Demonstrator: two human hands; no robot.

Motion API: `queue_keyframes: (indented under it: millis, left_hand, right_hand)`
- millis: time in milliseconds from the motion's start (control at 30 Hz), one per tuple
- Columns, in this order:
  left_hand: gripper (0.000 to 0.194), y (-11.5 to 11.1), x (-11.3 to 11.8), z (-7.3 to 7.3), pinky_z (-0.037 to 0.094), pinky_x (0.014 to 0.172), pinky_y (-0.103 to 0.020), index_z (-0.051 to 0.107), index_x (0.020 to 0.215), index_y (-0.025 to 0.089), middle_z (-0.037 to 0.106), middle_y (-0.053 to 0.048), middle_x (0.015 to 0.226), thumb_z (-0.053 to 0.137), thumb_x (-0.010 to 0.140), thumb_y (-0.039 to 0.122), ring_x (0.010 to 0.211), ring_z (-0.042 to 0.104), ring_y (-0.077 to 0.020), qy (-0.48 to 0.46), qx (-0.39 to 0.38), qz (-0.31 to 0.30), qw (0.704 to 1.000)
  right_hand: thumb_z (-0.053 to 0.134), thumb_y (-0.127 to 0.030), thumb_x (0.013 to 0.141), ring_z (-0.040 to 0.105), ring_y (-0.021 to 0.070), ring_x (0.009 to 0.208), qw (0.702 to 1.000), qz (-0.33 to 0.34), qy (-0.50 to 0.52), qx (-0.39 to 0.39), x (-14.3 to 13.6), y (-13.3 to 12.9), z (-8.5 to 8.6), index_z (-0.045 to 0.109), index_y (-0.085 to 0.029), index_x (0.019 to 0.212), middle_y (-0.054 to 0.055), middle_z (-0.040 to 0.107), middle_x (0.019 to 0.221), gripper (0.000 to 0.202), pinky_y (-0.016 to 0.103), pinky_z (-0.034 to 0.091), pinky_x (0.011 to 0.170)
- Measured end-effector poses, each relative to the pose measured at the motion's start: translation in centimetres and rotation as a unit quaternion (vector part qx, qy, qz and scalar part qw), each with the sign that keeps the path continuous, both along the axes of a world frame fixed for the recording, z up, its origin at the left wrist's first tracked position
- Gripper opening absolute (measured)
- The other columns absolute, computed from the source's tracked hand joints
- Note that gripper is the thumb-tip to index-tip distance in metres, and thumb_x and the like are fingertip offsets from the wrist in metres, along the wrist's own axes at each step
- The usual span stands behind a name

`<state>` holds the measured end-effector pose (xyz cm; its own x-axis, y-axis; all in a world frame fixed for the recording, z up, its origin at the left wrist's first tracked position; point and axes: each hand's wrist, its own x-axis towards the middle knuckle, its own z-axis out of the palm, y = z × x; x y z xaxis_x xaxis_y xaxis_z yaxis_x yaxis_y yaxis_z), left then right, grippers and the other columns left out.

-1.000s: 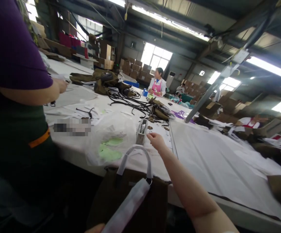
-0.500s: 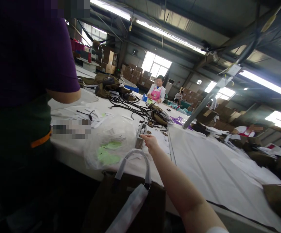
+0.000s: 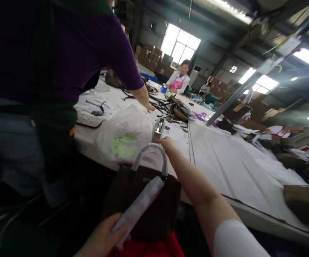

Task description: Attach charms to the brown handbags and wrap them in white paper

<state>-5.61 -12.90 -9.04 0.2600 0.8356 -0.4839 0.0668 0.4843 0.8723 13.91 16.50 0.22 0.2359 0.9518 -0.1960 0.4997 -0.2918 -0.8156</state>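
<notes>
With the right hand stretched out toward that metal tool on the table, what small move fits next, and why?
Probably close the right hand on the metal tool: its fingertips sit at the tool's near end, while the left hand holds the brown bag's wrapped strap.

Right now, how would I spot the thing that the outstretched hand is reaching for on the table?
Find the long white table and follow its near edge to the crumpled plastic bag. Just right of the bag lies a narrow metal tray, with the right hand at its near end. It is the only shiny, straight-sided thing among soft bags and straps.
</notes>
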Motion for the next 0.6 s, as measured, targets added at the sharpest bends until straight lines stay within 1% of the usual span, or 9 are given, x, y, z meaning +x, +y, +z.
queue_keyframes:
  millis: [67, 167, 200, 233, 267, 333, 400, 500, 600]
  left_hand:
    - [0.041, -0.1, 0.2, 1.3, 0.048, 0.058, -0.027, 0.062, 0.082, 0.017, 0.071, -0.004, 0.071, 0.064, 0.071, 0.056, 0.063, 0.063, -0.019, -0.001, -0.006, 0.0, 1.0]
    - [0.038, 0.2, 0.2, 2.4, 0.049, 0.059, -0.028, 0.061, 0.082, 0.016, 0.071, -0.005, 0.071, 0.064, 0.072, 0.052, 0.063, 0.064, -0.0193, -0.006, -0.018, 0.007, 1.0]
    - [0.037, 0.4, 0.1, 2.5, 0.049, 0.06, -0.028, 0.061, 0.083, 0.016, 0.071, -0.005, 0.072, 0.064, 0.072, 0.05, 0.064, 0.065, -0.019, -0.008, -0.024, 0.008, 1.0]
    - [0.035, 0.5, 0.1, 2.4, 0.049, 0.06, -0.028, 0.061, 0.084, 0.015, 0.071, -0.005, 0.072, 0.064, 0.073, 0.049, 0.063, 0.065, -0.0185, -0.01, -0.029, 0.01, 0.999]
    - [0.034, 0.6, 0.0, 2.4, 0.049, 0.06, -0.028, 0.061, 0.086, 0.015, 0.071, -0.004, 0.072, 0.064, 0.073, 0.047, 0.062, 0.064, -0.0179, -0.012, -0.032, 0.01, 0.999]
    - [0.033, 0.8, -0.2, 2.3, 0.049, 0.059, -0.027, 0.061, 0.087, 0.015, 0.071, -0.004, 0.071, 0.064, 0.074, 0.045, 0.06, 0.064, -0.0168, -0.02, -0.032, 0.01, 0.999]
    - [0.032, 0.9, -0.4, 2.3, 0.048, 0.057, -0.026, 0.062, 0.087, 0.015, 0.071, -0.003, 0.07, 0.064, 0.075, 0.045, 0.057, 0.063, -0.0161, -0.026, -0.026, 0.009, 0.999]
    - [0.031, 1.0, -0.6, 2.5, 0.048, 0.056, -0.026, 0.062, 0.086, 0.015, 0.071, -0.003, 0.069, 0.064, 0.075, 0.044, 0.056, 0.063, -0.0161, -0.015, -0.022, 0.012, 1.0]
    - [0.029, 0.8, -0.7, 2.6, 0.049, 0.057, -0.027, 0.062, 0.086, 0.015, 0.071, -0.003, 0.069, 0.063, 0.077, 0.042, 0.058, 0.064, -0.0165, 0.002, -0.013, 0.01, 1.0]
  right_hand:
    - [0.077, -0.017, 0.066, 0.048, 0.0101, 0.054, 1.0, 0.01, -0.023, 0.001, 1.0, -0.7, 0.4, 0.066, -0.009, 0.065, -0.001, 0.053, 0.052, 0.014, 0.023, 0.034, 0.051]
    - [0.07, -0.026, 0.077, 0.046, 0.0081, 0.059, 0.998, 0.042, -0.026, 0.037, 2.1, -3.4, 1.0, 0.068, -0.013, 0.077, -0.003, 0.056, 0.062, 0.013, 0.021, 0.033, 0.055]
    - [0.07, -0.028, 0.077, 0.046, 0.0077, 0.059, 0.991, 0.093, 0.001, 0.091, 2.2, -5.0, 1.1, 0.068, -0.013, 0.079, -0.002, 0.057, 0.063, 0.015, 0.02, 0.033, 0.054]
    - [0.07, -0.031, 0.077, 0.045, 0.0074, 0.057, 0.982, 0.147, 0.039, 0.115, 2.2, -7.1, 1.3, 0.067, -0.013, 0.079, -0.003, 0.057, 0.063, 0.018, 0.02, 0.033, 0.053]
    - [0.07, -0.035, 0.078, 0.043, 0.0071, 0.054, 0.973, 0.19, 0.081, 0.099, 2.1, -9.4, 1.3, 0.066, -0.014, 0.078, -0.004, 0.054, 0.06, 0.022, 0.02, 0.032, 0.051]
    - [0.068, -0.041, 0.08, 0.04, 0.0068, 0.049, 0.951, 0.271, 0.148, 0.003, 1.8, -14.5, 0.9, 0.063, -0.015, 0.077, -0.005, 0.05, 0.055, 0.026, 0.02, 0.031, 0.048]
    - [0.065, -0.046, 0.083, 0.039, 0.0068, 0.047, 0.927, 0.321, 0.175, -0.09, 1.3, -19.2, -0.2, 0.063, -0.016, 0.078, -0.005, 0.049, 0.054, 0.031, 0.02, 0.03, 0.046]
    - [0.064, -0.051, 0.083, 0.038, 0.0067, 0.047, 0.905, 0.329, 0.212, -0.165, 0.8, -23.8, -2.6, 0.062, -0.016, 0.078, -0.005, 0.049, 0.055, 0.036, 0.021, 0.028, 0.045]
    - [0.066, -0.053, 0.081, 0.037, 0.0067, 0.047, 0.897, 0.301, 0.261, -0.191, 0.3, -25.4, -4.3, 0.062, -0.015, 0.078, -0.005, 0.048, 0.055, 0.038, 0.021, 0.028, 0.046]
